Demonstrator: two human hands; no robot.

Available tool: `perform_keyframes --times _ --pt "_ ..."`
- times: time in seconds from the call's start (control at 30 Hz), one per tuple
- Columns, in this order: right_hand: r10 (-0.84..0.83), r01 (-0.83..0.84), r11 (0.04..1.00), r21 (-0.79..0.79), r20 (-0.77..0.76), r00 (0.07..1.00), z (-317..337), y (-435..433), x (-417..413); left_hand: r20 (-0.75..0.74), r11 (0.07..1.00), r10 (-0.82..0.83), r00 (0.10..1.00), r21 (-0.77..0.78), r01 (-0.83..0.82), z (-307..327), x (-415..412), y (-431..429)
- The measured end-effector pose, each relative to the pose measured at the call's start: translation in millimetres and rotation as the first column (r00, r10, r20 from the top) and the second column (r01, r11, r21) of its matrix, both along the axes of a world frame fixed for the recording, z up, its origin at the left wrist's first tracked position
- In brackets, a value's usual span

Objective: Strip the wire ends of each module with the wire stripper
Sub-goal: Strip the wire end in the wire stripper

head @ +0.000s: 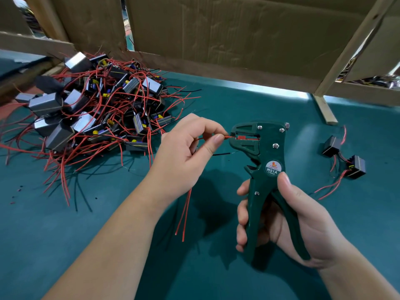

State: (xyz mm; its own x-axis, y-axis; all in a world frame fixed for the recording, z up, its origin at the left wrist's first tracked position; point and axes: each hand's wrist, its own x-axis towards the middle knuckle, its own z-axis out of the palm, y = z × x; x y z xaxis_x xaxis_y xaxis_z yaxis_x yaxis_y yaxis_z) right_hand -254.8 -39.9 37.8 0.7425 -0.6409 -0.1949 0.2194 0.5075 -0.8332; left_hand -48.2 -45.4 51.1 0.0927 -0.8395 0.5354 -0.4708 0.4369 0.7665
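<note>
Head view, single frame.

- Left hand [188, 148]: fingers [213, 144] clenched in a pinch, thumb against forefinger, on a red wire [227, 137] close to its end. The short length past the fingertips ran level to the right, straight into the mouth of the wire stripper [266, 161]. The fingertips sat just beside the tool's head without touching it.
- Black wire [220, 154] poked out to the right from under the same hand, below the red one and outside the jaws.
- Loose red leads [184, 213] hung down from beneath the left palm. The module they belong to was hidden by the hand.
- Right hand [287, 224]: wrapped round both green handles of the stripper, thumb up the near side below the round W01A label, the other fingers curled over the far handle. The tool stood upright, head pointing left. Handles were partly apart.
- Pile of modules [86, 109]: grey and black blocks tangled in red and black leads, on the teal worktop [65, 234] at far left, just beyond the left hand.
- Two black modules [344, 159] with red leads lay on the worktop right of the stripper, well apart from the pile.
- Cardboard panels [238, 29] on a wooden frame [324, 107] closed off the back.
</note>
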Motion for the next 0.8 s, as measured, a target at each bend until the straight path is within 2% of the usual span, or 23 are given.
perform_keyframes --times 0.2,0.4,0.57,0.63,0.7,0.77,0.8 --pt "-0.001 0.0 1.0 -0.02 -0.027 1.0 2 0 0 0.032 1.0 0.014 0.999 -0.006 -0.014 -1 2 0" --pt "-0.08 0.075 0.996 -0.042 -0.113 0.99 1 3 3 0.06 1.0 0.025 0.998 -0.011 -0.024 -1 2 1" --pt "-0.319 0.321 0.947 -0.027 -0.202 0.926 1 6 17 0.055 0.998 0.021 0.998 0.05 -0.024 -7 2 -2" --pt "-0.312 0.317 0.948 0.019 -0.136 0.94 2 4 17 0.05 0.995 -0.002 0.999 0.104 -0.003 -11 1 -3" --pt "-0.299 0.297 0.953 0.065 0.018 0.954 3 1 16 0.019 0.992 0.001 1.0 0.125 -0.003 -12 1 -3" --pt "-0.324 0.319 0.945 0.073 0.084 0.942 3 -2 13 -0.091 0.99 0.035 0.995 0.138 -0.022 -10 0 -5" --pt "-0.323 0.316 0.945 0.078 0.092 0.942 3 -3 11 -0.196 0.988 0.055 0.979 0.155 -0.024 -8 -1 -6"
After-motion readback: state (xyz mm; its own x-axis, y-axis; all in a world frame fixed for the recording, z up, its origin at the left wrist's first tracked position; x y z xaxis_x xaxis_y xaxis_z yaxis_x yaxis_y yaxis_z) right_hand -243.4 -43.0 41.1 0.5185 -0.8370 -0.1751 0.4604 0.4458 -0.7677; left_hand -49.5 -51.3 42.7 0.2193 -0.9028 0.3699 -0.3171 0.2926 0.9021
